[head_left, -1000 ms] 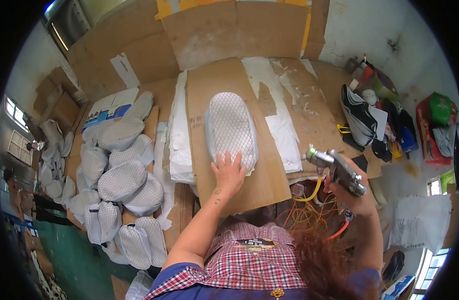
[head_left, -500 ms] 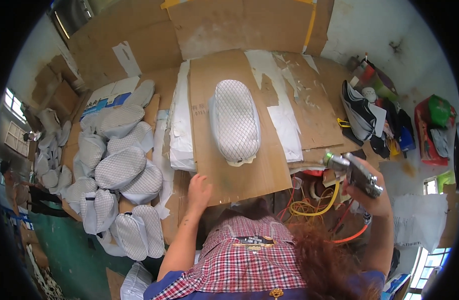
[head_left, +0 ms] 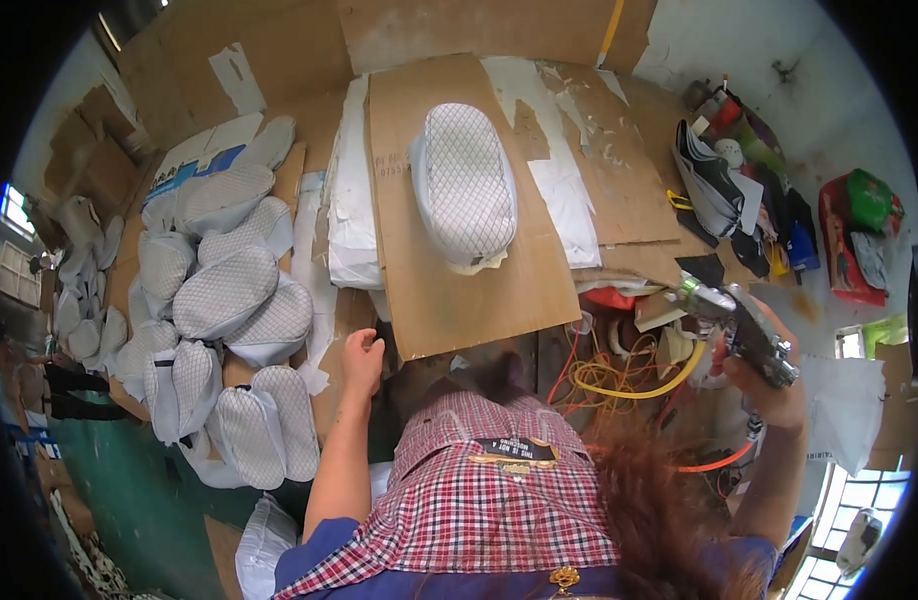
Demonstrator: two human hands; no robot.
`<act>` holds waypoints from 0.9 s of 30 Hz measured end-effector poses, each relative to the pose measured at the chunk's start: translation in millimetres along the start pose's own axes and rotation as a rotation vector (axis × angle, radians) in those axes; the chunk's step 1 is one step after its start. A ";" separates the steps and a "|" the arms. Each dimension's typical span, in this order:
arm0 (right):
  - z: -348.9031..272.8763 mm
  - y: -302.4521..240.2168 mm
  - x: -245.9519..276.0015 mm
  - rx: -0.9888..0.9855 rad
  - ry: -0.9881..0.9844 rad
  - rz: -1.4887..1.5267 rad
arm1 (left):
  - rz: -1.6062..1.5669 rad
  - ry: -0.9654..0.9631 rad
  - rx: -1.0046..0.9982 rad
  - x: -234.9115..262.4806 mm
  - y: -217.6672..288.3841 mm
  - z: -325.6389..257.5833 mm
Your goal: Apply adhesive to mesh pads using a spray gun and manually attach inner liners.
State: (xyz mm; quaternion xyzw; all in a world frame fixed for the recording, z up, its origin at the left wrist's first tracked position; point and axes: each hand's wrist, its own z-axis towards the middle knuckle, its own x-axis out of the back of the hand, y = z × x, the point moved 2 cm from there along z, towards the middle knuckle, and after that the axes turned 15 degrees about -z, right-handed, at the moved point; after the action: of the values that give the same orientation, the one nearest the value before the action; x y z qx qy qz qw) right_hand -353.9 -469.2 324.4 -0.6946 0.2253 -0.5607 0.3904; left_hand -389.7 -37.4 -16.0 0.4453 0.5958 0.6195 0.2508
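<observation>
While the right hand (head_left: 769, 385) gripped a metal spray gun (head_left: 739, 325) clear of the cardboard sheet (head_left: 449, 290), the left hand (head_left: 362, 360), fingers loose, rested at its near corner.

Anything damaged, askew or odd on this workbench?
Yes. The cardboard sheet right of the quilted white pad is torn and peeling, with pale patches. Hoses lie tangled at the bench edge, near the right hand holding a metal spray gun.

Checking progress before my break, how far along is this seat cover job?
Done: a pile of quilted covers sits at the left. In hand: right hand grips a metal tool; left hand rests by the cardboard sheet. Left: the quilted seat there.
</observation>
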 end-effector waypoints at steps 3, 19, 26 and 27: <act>-10.4 -2.8 2.2 -0.025 -0.068 -0.026 | -0.033 -0.008 0.072 4.4 -15.4 5.4; 0.3 -17.3 -7.6 0.053 -0.168 0.013 | 0.010 0.089 0.060 18.2 -10.8 9.0; 21.4 4.3 15.5 0.208 -0.292 -0.119 | -0.250 0.129 0.100 -12.5 8.2 24.7; 21.6 9.3 20.1 0.131 -0.216 -0.078 | -0.250 0.133 0.100 -20.7 10.1 29.8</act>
State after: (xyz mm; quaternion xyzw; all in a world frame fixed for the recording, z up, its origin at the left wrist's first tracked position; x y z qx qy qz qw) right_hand -326.7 -483.6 327.7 -0.7320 0.1175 -0.5111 0.4349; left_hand -352.3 -41.1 -14.7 0.3374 0.6919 0.5814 0.2633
